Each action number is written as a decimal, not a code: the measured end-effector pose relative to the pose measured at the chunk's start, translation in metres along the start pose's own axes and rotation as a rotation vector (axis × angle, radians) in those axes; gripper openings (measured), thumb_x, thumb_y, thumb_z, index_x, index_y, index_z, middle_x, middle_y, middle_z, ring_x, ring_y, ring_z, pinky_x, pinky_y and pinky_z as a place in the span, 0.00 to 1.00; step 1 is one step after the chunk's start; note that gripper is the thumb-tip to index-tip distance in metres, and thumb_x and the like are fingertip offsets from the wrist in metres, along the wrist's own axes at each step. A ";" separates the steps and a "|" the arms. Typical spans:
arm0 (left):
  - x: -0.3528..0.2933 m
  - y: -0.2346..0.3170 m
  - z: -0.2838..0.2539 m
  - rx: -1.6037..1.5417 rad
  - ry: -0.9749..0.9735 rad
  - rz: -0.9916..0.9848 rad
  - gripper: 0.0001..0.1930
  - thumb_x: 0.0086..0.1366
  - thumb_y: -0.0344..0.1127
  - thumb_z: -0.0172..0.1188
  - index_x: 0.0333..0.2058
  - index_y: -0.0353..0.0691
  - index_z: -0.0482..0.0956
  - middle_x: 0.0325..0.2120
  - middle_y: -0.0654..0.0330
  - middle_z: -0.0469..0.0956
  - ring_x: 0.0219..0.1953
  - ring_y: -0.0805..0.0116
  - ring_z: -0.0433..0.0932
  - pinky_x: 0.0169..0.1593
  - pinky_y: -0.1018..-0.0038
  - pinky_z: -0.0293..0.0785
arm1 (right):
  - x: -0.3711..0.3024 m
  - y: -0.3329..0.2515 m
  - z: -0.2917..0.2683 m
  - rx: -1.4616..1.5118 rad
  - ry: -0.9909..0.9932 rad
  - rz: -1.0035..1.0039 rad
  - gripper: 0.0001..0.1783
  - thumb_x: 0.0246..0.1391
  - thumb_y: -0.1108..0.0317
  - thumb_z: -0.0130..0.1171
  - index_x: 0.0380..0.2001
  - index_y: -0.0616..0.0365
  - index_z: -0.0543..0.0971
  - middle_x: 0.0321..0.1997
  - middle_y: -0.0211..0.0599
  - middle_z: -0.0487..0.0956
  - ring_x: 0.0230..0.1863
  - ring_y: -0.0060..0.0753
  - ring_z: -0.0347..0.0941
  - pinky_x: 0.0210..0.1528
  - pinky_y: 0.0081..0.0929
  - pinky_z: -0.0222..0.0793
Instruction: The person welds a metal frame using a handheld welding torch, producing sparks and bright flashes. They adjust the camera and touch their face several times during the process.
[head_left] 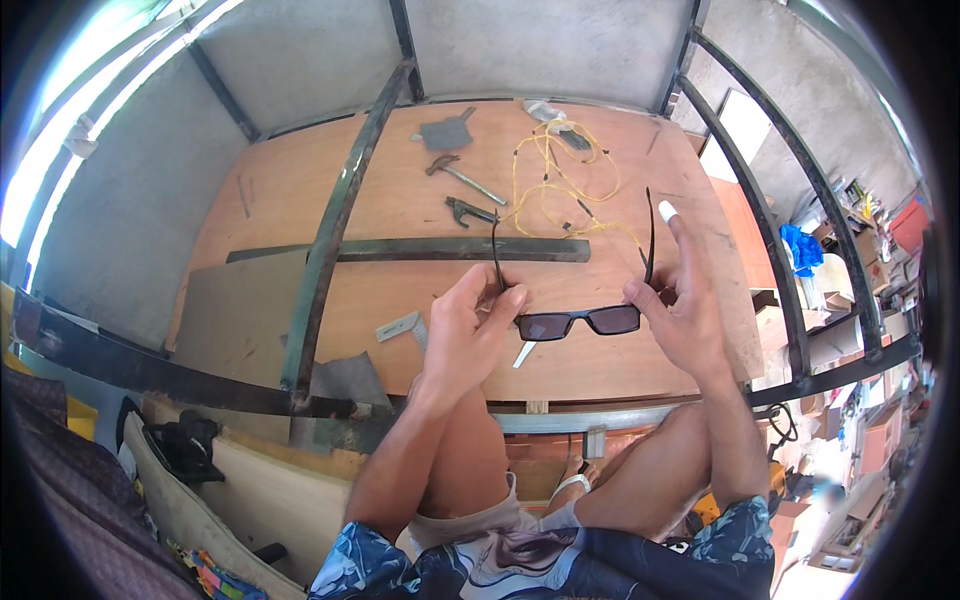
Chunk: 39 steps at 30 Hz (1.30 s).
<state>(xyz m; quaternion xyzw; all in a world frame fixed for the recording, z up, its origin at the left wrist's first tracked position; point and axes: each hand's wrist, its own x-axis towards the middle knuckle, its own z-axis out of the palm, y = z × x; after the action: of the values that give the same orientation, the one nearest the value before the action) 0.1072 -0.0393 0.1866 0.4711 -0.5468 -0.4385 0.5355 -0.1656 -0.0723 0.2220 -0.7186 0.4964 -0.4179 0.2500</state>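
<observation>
Step in hand: I read this as holding a pair of sunglasses (578,320) spread open in front of me, both temple arms swung out and pointing away, lenses facing back toward me.
Left hand (470,325): my grip here is closed on the left corner of the frame, thumb on the near side by the lens edge, fingers curled round where the temple arm meets the front.
Right hand (680,310): closed on the right corner of the frame, thumb and lower fingers pinching at the hinge; the index finger stands up straight and carries a white wrap at its tip, so it is not part of the hold.
Where the sunglasses are: in the air between the two hands, above the wooden board (400,200), touching nothing else.
On the board: a hammer (462,176), a loose tangle of yellow cord (560,185), a dark metal bar (420,250) lying across, a small metal square (402,326) just left of my left wrist.
Around it: dark steel frame rails (335,230) cross over the board; grey walls behind.
What the next move calls for, as I judge it: both corners need a steady, even pinch, since the temple arms are thin and a twist at one hinge would strain it; any change of hold should go one hand at a time so that the frame stays supported.
</observation>
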 end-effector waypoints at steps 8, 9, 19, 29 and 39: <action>0.002 0.000 0.002 -0.013 0.007 -0.002 0.07 0.79 0.31 0.60 0.47 0.33 0.78 0.38 0.61 0.85 0.43 0.76 0.84 0.45 0.76 0.80 | 0.002 0.004 0.002 0.002 0.004 -0.005 0.53 0.60 0.72 0.72 0.80 0.63 0.52 0.26 0.35 0.84 0.23 0.20 0.73 0.28 0.22 0.68; 0.002 0.000 0.002 -0.020 0.003 0.005 0.07 0.79 0.31 0.60 0.47 0.33 0.78 0.38 0.61 0.85 0.43 0.76 0.84 0.45 0.77 0.80 | 0.002 0.004 0.002 0.002 0.001 -0.005 0.53 0.60 0.72 0.72 0.80 0.63 0.52 0.26 0.35 0.84 0.23 0.20 0.73 0.28 0.22 0.68; 0.001 0.004 0.004 0.033 -0.012 -0.006 0.06 0.79 0.30 0.60 0.47 0.33 0.78 0.38 0.61 0.86 0.42 0.76 0.84 0.44 0.77 0.80 | 0.003 0.004 -0.002 -0.008 -0.016 -0.003 0.52 0.61 0.72 0.71 0.80 0.65 0.52 0.24 0.36 0.82 0.22 0.20 0.72 0.28 0.23 0.67; 0.000 0.003 0.003 0.021 -0.008 -0.016 0.07 0.79 0.31 0.60 0.48 0.34 0.78 0.37 0.62 0.85 0.42 0.75 0.83 0.44 0.77 0.79 | 0.002 0.002 -0.003 -0.046 -0.026 0.014 0.51 0.61 0.71 0.71 0.79 0.65 0.52 0.24 0.36 0.82 0.21 0.21 0.72 0.28 0.23 0.67; -0.001 0.003 0.000 0.028 -0.034 0.017 0.07 0.79 0.31 0.60 0.48 0.33 0.78 0.38 0.61 0.86 0.42 0.76 0.84 0.44 0.77 0.80 | -0.001 -0.004 -0.002 0.032 -0.028 0.046 0.51 0.61 0.72 0.71 0.79 0.66 0.52 0.24 0.37 0.83 0.22 0.21 0.73 0.28 0.23 0.67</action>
<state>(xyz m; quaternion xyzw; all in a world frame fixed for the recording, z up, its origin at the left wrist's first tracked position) 0.1072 -0.0376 0.1889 0.4664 -0.5659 -0.4342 0.5231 -0.1653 -0.0695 0.2261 -0.7086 0.5025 -0.4100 0.2780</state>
